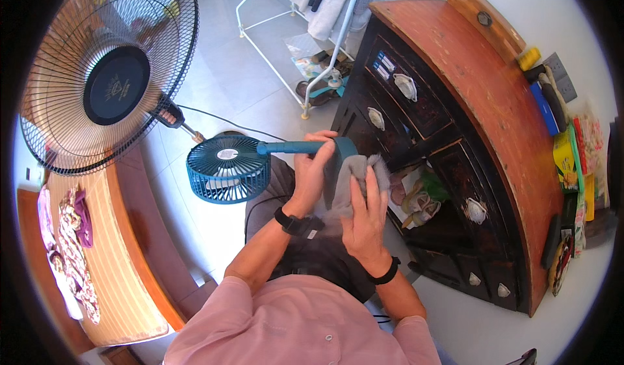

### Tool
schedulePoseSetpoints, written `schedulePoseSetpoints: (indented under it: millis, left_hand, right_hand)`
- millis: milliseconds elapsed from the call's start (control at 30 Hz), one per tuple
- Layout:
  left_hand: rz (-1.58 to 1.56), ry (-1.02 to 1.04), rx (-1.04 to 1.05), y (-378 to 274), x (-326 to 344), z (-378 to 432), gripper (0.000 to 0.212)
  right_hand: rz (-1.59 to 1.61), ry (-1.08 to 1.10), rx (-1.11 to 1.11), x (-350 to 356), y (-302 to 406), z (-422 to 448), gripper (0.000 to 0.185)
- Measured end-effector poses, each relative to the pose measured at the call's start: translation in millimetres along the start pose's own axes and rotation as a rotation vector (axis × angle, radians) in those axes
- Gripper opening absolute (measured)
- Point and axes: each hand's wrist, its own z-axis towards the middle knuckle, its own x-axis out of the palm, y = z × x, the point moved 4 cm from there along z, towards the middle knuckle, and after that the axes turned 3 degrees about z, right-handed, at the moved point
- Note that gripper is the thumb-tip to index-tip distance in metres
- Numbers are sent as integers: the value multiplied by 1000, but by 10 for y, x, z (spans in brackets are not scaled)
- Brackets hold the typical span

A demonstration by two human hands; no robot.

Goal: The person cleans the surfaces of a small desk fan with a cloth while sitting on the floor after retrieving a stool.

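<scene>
My left hand (312, 175) is closed around the stem of a small teal desk fan (229, 170), near its base. The fan's round caged head points off to the left, and its stem (287, 147) lies about level across the view. In my right hand (368, 218) is a grey cloth (358, 172), pressed against the underside of the fan's base (345, 146). The cloth hides part of the base and is partly blurred. A dark band is on each wrist.
A large pedestal fan (117, 84) stands at the upper left. To the right is a worn wooden cabinet (487, 97) with one compartment open, holding shoes. A white metal drying rack (273, 62) is ahead, and a mat-covered wooden bed or bench (122, 267) is at the left.
</scene>
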Motion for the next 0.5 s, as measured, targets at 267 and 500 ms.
schedulePoseSetpoints:
  millis: [267, 500]
  left_hand:
    - [384, 269, 240, -138, 139, -224, 15]
    - [259, 144, 8, 11, -49, -60, 18]
  right_hand:
    - [595, 181, 363, 12, -600, 597, 40]
    - [389, 42, 239, 54, -321, 361, 38]
